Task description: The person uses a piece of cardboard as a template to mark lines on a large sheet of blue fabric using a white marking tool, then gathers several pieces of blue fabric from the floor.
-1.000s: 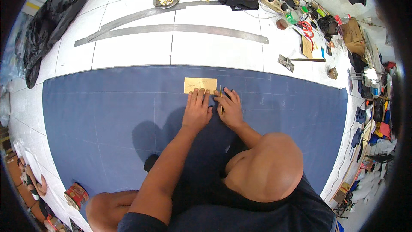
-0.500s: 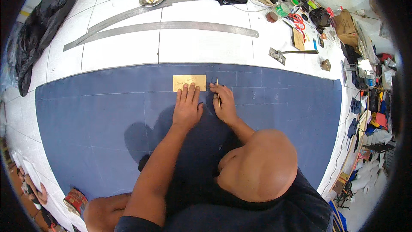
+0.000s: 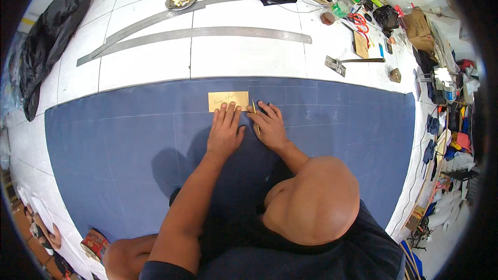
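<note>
A small tan card [image 3: 228,99] lies on a wide sheet of dark blue fabric [image 3: 129,145] marked with thin pale lines. My left hand [image 3: 225,130] rests flat on the card's near edge, fingers stretched out side by side. Just right of the card, my right hand [image 3: 271,128] is on the fabric. Between its thumb and fingers it holds a slim yellow pencil-like stick [image 3: 254,108], whose far end points away beside the card's right edge. Its other fingers are spread on the cloth.
Beyond the fabric, long metal rulers [image 3: 207,32] lie on white tiles near a dish [image 3: 181,0]. A metal tool with a dark handle [image 3: 337,66], red-handled scissors [image 3: 360,23] and a bottle [image 3: 341,8] are at far right. A red tin [image 3: 95,243] stands at near left.
My right hand has shifted slightly nearer and the stick has tilted, its far end now closer to the card's right edge. The left hand stays on the card.
</note>
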Action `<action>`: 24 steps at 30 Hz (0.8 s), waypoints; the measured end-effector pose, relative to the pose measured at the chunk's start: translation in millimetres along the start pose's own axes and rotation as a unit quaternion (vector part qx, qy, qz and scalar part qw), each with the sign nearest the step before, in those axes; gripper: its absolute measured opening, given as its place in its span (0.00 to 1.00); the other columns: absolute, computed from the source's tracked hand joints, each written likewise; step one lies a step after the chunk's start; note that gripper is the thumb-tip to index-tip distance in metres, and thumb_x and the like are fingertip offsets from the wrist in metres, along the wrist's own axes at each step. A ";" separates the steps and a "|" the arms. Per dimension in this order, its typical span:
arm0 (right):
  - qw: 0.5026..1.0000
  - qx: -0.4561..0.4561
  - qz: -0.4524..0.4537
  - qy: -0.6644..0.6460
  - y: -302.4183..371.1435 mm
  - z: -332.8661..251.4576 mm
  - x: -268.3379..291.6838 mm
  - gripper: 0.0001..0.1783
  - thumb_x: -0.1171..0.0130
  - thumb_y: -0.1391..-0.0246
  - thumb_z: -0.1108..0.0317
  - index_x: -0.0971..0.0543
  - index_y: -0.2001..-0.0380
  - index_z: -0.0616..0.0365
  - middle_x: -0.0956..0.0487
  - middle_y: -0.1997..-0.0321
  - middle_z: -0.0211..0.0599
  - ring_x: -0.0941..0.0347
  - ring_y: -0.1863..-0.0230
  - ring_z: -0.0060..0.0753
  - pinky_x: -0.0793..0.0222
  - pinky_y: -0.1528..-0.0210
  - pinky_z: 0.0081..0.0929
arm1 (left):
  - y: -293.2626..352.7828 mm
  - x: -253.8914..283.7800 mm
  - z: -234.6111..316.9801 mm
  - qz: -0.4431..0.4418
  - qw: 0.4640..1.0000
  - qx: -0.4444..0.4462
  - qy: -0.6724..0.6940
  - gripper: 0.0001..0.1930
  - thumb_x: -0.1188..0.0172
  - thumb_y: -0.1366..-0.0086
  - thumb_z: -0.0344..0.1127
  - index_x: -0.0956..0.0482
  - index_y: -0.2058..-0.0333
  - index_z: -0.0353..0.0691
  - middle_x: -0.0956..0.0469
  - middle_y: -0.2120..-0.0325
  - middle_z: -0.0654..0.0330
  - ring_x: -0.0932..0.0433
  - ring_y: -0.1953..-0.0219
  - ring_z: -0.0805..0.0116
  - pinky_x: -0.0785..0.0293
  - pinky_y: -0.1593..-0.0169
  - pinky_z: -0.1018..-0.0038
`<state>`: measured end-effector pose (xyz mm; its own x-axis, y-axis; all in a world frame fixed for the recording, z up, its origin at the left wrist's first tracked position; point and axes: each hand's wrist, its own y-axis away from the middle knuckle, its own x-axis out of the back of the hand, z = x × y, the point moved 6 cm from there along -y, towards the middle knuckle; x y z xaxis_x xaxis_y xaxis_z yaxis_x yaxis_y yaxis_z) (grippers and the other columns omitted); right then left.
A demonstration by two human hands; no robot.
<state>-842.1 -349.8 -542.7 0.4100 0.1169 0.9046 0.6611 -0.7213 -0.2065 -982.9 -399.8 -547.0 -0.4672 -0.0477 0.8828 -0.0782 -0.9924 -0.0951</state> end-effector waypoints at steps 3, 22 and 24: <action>1.000 0.006 -0.003 0.002 -0.6 -1.9 -2.5 0.22 0.33 0.52 0.70 0.19 0.50 0.47 0.21 0.41 0.27 0.34 0.33 0.41 0.44 0.31 0.51 | 2.3 0.0 -3.3 0.008 1.000 -0.001 0.002 0.33 0.36 0.39 0.41 0.32 0.37 0.35 0.37 0.34 0.47 0.41 0.31 0.43 0.44 0.29 0.49; 0.999 0.020 0.010 0.029 2.4 -5.6 -13.8 0.25 0.35 0.53 0.73 0.21 0.49 0.48 0.22 0.41 0.30 0.34 0.33 0.42 0.45 0.31 0.53 | 9.0 -5.9 -5.5 -0.017 0.999 0.027 0.004 0.33 0.41 0.34 0.43 0.36 0.34 0.35 0.41 0.32 0.44 0.45 0.29 0.41 0.49 0.28 0.48; 0.999 0.022 0.007 0.033 1.4 -5.0 -8.6 0.24 0.36 0.53 0.74 0.20 0.49 0.48 0.21 0.41 0.29 0.34 0.33 0.43 0.45 0.31 0.53 | 7.2 -6.1 -3.1 -0.016 1.000 0.024 0.003 0.33 0.42 0.34 0.43 0.37 0.33 0.35 0.42 0.32 0.45 0.46 0.29 0.41 0.50 0.28 0.49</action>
<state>-847.9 -355.2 -548.9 0.3777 0.0616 0.9239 0.6834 -0.6918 -0.2333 -983.4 -406.3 -554.5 -0.4701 -0.0150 0.8825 -0.0518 -0.9977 -0.0446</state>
